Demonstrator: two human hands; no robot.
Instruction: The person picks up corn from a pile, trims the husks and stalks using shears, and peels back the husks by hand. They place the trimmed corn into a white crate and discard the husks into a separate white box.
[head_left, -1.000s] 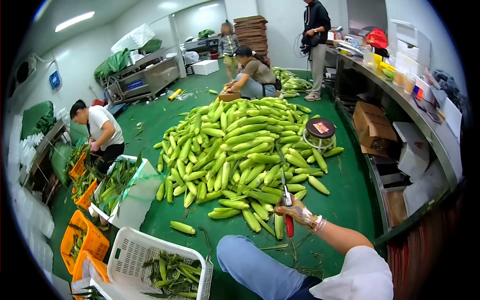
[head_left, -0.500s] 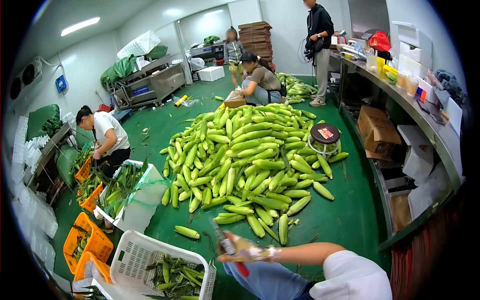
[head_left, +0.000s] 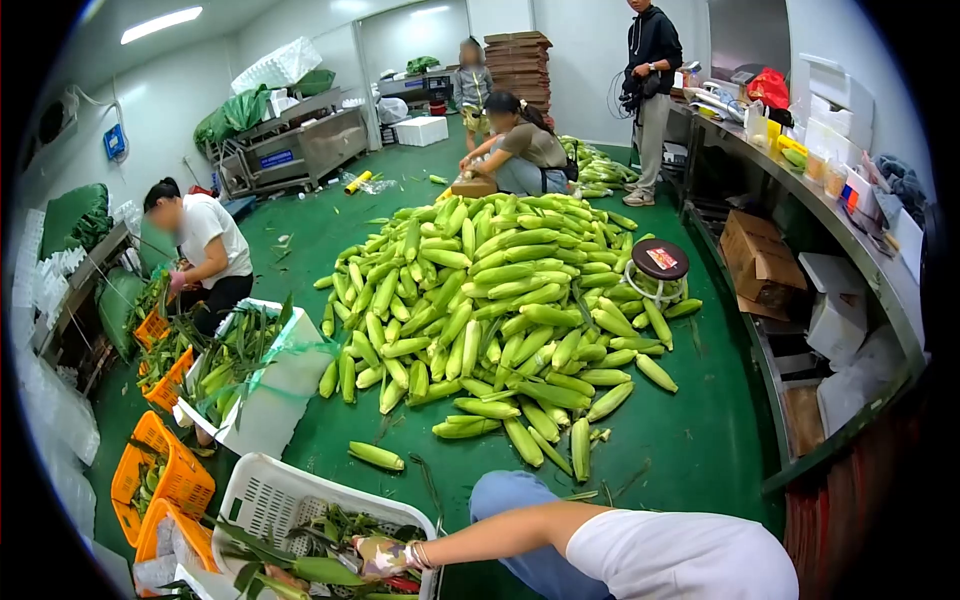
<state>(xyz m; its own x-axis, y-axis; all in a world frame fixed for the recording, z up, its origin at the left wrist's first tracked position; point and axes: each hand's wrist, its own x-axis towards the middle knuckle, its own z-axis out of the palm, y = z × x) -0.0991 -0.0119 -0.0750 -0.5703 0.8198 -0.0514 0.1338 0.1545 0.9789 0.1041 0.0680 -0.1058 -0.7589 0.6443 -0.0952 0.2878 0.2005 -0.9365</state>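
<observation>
My right hand (head_left: pixel 385 557), in a patterned glove, reaches into the white crate (head_left: pixel 262 500) at the bottom. It is closed around a knife whose red handle (head_left: pixel 405 583) shows below the fingers; the blade is hidden among leaves. Just left of that hand lies a leafy green ear of corn (head_left: pixel 328 571), its long husk leaves stretching toward the crate's left side. Only a small part of my left hand (head_left: pixel 287 577) appears at this ear, mostly covered by leaves, with its fingers around it. Husks and leaves fill the crate beneath both hands.
A large heap of corn (head_left: pixel 500 300) covers the floor ahead, with a stool (head_left: pixel 660 262) at its right. Orange crates (head_left: pixel 180 480) and a foam box (head_left: pixel 270 420) stand left, near a seated person (head_left: pixel 205 250). A metal bench (head_left: pixel 850 235) runs along the right; other people are at the back.
My right hand has moved left and down with the knife, from beside the white crate into it. The leafy ear has come into view there. The head view has shifted slightly.
</observation>
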